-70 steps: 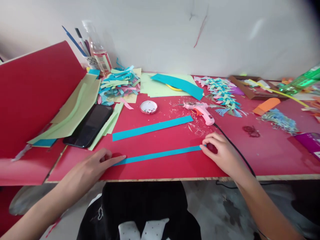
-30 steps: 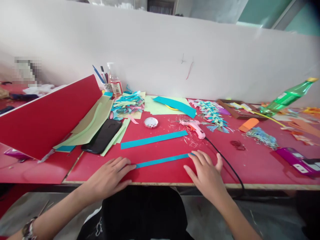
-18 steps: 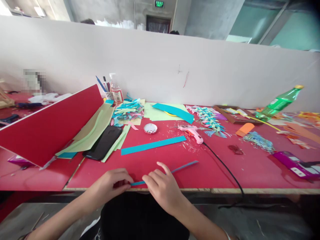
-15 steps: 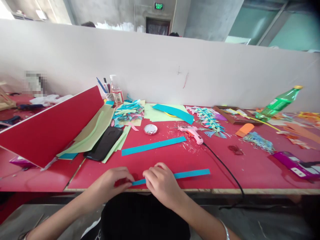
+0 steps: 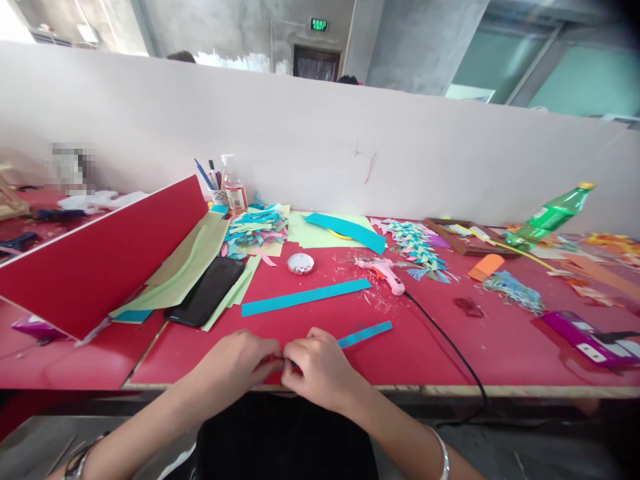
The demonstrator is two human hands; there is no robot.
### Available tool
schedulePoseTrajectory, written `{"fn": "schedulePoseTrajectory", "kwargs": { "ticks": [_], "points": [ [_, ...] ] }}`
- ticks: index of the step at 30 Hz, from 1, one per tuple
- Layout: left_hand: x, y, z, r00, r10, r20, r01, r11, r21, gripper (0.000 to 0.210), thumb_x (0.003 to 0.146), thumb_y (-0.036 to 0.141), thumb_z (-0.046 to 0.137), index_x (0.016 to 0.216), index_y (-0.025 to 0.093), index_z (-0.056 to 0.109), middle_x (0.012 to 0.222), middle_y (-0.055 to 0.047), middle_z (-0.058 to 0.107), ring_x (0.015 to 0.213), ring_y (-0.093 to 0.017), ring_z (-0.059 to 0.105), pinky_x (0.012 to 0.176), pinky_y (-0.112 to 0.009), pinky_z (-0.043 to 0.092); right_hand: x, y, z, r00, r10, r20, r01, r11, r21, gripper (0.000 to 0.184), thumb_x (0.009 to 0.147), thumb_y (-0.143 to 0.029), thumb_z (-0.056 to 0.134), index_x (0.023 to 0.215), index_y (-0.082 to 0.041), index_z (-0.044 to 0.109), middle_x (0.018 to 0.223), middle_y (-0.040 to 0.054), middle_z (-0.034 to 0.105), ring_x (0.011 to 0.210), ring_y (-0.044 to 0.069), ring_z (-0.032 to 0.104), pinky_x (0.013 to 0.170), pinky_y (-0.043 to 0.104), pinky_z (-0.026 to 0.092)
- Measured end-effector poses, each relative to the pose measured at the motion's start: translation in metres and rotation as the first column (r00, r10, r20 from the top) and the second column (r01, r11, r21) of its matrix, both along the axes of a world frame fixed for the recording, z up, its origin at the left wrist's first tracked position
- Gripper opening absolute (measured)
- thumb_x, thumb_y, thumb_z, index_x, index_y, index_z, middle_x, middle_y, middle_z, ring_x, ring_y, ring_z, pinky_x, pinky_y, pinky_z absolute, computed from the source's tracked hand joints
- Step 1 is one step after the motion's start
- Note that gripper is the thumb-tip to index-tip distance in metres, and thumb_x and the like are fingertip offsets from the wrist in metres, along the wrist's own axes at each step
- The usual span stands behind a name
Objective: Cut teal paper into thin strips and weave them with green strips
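Note:
Near the table's front edge, my left hand [image 5: 250,359] and my right hand [image 5: 315,367] meet, fingertips almost touching. Both are closed on a narrow blue paper strip [image 5: 367,333]. Its free end sticks out to the right beyond my right hand; the part between my fingers is mostly hidden. A second, wider blue paper strip [image 5: 306,297] lies flat just beyond my hands. Farther right rests a pink hot glue gun [image 5: 383,272] with a black cord. A small round white lid [image 5: 301,263] with dark specks sits left of it.
At left, a red board [image 5: 115,260] leans upright beside green paper sheets [image 5: 175,273] and a black phone [image 5: 206,291]. Cut paper pieces [image 5: 255,230] are heaped behind. A green bottle [image 5: 553,217] tilts at right, above a purple power strip [image 5: 590,339]. A white partition [image 5: 310,147] closes the back.
My left hand has moved right, up to my right hand. The strip's free end has drawn in leftward and slants up more. The whole view has shifted slightly.

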State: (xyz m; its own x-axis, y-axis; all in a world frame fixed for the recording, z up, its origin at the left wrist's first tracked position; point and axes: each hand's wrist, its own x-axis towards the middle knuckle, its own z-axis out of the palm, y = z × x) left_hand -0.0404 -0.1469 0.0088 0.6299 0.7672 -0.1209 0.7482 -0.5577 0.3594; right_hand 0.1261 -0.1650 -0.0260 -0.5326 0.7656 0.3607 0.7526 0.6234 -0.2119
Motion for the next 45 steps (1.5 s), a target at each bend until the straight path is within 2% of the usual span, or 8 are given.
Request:
{"fn": "schedulePoseTrajectory", "kwargs": {
  "ticks": [5, 9, 15, 25, 31, 34, 39, 45],
  "points": [
    [-0.008, 0.003, 0.005, 0.990, 0.025, 0.137, 0.013, 0.963, -0.268, 0.027, 0.081, 0.033, 0.037, 0.064, 0.016, 0.048, 0.053, 0.003, 0.043, 0.047, -0.008, 0.039, 0.043, -0.017, 0.024, 0.019, 0.001, 0.008, 1.000, 0.001, -0.006, -0.001, 0.998, -0.068, 0.011, 0.064, -0.013, 0.044, 0.057, -0.018, 0.051, 0.051, -0.0035, 0.055, 0.046, 0.008, 0.042, 0.053, 0.022, 0.026],
    [-0.022, 0.012, 0.010, 0.968, 0.123, 0.217, 0.049, 0.757, -0.652, 0.027, 0.079, 0.042, 0.038, 0.071, 0.017, 0.044, 0.053, 0.006, 0.033, 0.040, -0.005, 0.034, 0.035, -0.014, 0.026, 0.041, 0.001, 0.017, 0.999, -0.010, -0.039, 0.004, 0.988, -0.155, 0.013, 0.060, -0.010, 0.043, 0.056, -0.019, 0.051, 0.051, -0.0045, 0.054, 0.047, 0.008, 0.041, 0.051, 0.020, 0.026],
    [-0.044, 0.029, 0.004, 0.967, 0.151, 0.206, 0.053, 0.669, -0.741, 0.031, 0.076, 0.048, 0.042, 0.071, 0.017, 0.043, 0.052, 0.007, 0.030, 0.036, -0.004, 0.027, 0.030, -0.013, 0.020, 0.078, -0.003, 0.025, 0.989, -0.083, -0.122, 0.035, 0.935, -0.352, 0.015, 0.061, -0.008, 0.039, 0.055, -0.017, 0.048, 0.051, -0.0047, 0.048, 0.048, 0.007, 0.041, 0.051, 0.018, 0.028],
    [-0.063, 0.043, 0.020, 0.971, 0.028, 0.239, 0.101, 0.855, -0.509, 0.031, 0.081, 0.041, 0.039, 0.066, 0.014, 0.045, 0.059, 0.004, 0.033, 0.053, -0.007, 0.029, 0.047, -0.016, 0.025, 0.152, -0.016, 0.014, 0.876, -0.479, -0.046, 0.454, 0.854, -0.255, 0.017, 0.074, -0.020, 0.039, 0.059, -0.018, 0.047, 0.050, -0.0036, 0.044, 0.047, 0.009, 0.042, 0.048, 0.019, 0.032],
    [-0.010, 0.035, 0.035, 0.952, -0.172, 0.252, 0.272, 0.852, -0.448, 0.030, 0.080, 0.038, 0.039, 0.074, 0.014, 0.055, 0.057, 0.003, 0.043, 0.050, -0.007, 0.036, 0.047, -0.016, 0.028, 0.075, -0.011, 0.046, 0.980, -0.115, -0.164, 0.088, 0.983, -0.163, 0.030, 0.080, -0.035, 0.043, 0.106, -0.021, 0.050, 0.103, 0.0071, 0.055, 0.097, 0.018, 0.050, 0.082, 0.028, 0.039],
    [-0.004, 0.030, 0.039, 0.951, -0.203, 0.232, 0.280, 0.883, -0.377, 0.026, 0.081, 0.033, 0.039, 0.074, 0.015, 0.057, 0.057, 0.003, 0.048, 0.051, -0.007, 0.041, 0.048, -0.016, 0.029, 0.051, -0.009, 0.052, 0.987, 0.049, -0.152, -0.100, 0.932, -0.350, 0.022, 0.084, -0.031, 0.039, 0.082, -0.021, 0.058, 0.077, 0.0003, 0.060, 0.075, 0.012, 0.054, 0.071, 0.022, 0.040],
    [0.000, 0.022, 0.035, 0.975, -0.188, 0.117, 0.195, 0.980, -0.045, 0.019, 0.079, 0.023, 0.041, 0.080, 0.020, 0.059, 0.070, 0.000, 0.061, 0.061, -0.011, 0.053, 0.057, -0.018, 0.034, 0.044, -0.003, 0.042, 0.987, 0.020, -0.161, -0.094, 0.880, -0.465, 0.027, 0.086, -0.027, 0.036, 0.070, -0.018, 0.056, 0.061, -0.0024, 0.057, 0.054, 0.008, 0.049, 0.053, 0.018, 0.031],
    [0.016, 0.010, 0.017, 0.955, -0.280, -0.096, 0.296, 0.910, 0.292, 0.016, 0.070, 0.009, 0.041, 0.063, 0.017, 0.053, 0.048, 0.002, 0.050, 0.045, -0.010, 0.041, 0.057, -0.023, 0.032, 0.040, -0.002, 0.043, 0.982, 0.045, -0.183, -0.131, 0.860, -0.493, 0.027, 0.085, -0.027, 0.037, 0.065, -0.017, 0.053, 0.058, -0.0032, 0.053, 0.053, 0.007, 0.046, 0.052, 0.018, 0.028]
  ]
}}
